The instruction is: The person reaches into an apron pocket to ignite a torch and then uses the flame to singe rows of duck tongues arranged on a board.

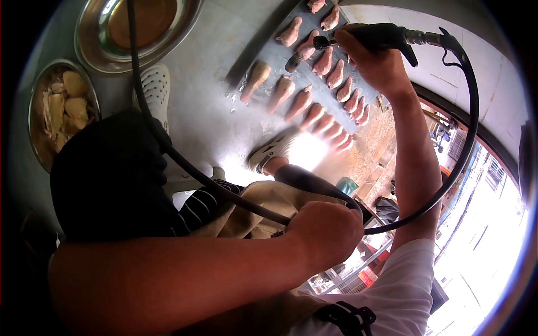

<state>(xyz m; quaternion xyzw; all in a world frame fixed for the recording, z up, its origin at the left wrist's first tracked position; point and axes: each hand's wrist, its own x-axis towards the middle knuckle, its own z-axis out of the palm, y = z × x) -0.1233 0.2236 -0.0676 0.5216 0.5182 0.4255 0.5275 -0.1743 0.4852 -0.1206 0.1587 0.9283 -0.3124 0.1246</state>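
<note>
My right hand (372,64) is closed around the black handle of a gas torch (386,37), with its metal nozzle pointing down at rows of raw meat pieces shaped like drumsticks (301,103). They lie on a grey sheet (263,53) on the floor. Several are pink; one near the nozzle (256,80) looks yellowish and browner. From the torch a black hose (475,112) loops round to my left hand (325,232), which is wrapped in a fist around it in front of my lap. Whether a flame burns at the nozzle is hard to make out.
To the left stand an oval steel bowl (35,126) of pale yellow pieces and a larger steel basin (193,14) with something brown inside. My clog-clad feet are on the grey floor, one white clog (155,89) beside the basin. Bright daylight enters at right.
</note>
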